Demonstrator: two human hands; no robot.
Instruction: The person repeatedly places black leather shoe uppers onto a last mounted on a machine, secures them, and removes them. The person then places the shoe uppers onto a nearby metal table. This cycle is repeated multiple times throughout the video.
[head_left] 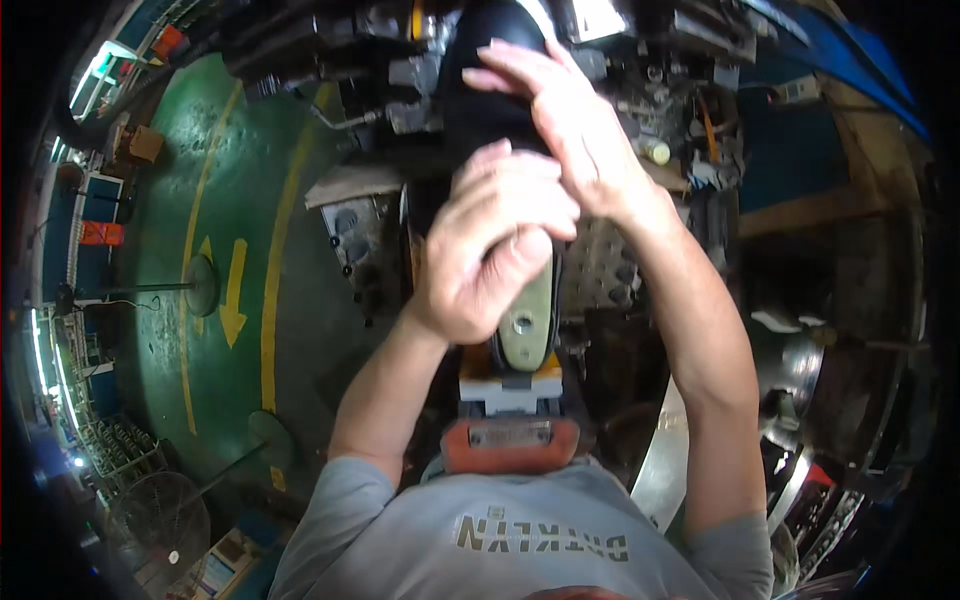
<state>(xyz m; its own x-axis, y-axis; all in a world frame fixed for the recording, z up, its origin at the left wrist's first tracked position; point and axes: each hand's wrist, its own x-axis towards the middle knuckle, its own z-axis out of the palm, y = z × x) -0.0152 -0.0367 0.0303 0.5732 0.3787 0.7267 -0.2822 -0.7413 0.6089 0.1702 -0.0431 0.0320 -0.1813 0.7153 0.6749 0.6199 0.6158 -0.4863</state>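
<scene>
A long piece, dark at its far end, stretches away from me at the middle; its black part looks like a shoe upper. An olive-green end with a round hole, like the heel of a shoe last, points toward my chest. My left hand lies over the middle of this piece, fingers curled and thumb folded in; what it grips is hidden under the palm. Farther out, my right hand leans across the black part from the right, its fingers stretched out and slightly spread. Its wrist is close to my left knuckles.
An orange-red padded block sits between the piece and my torso. Machine parts and tools crowd the far and right sides. A green floor with yellow markings runs along the left, with a fan at lower left.
</scene>
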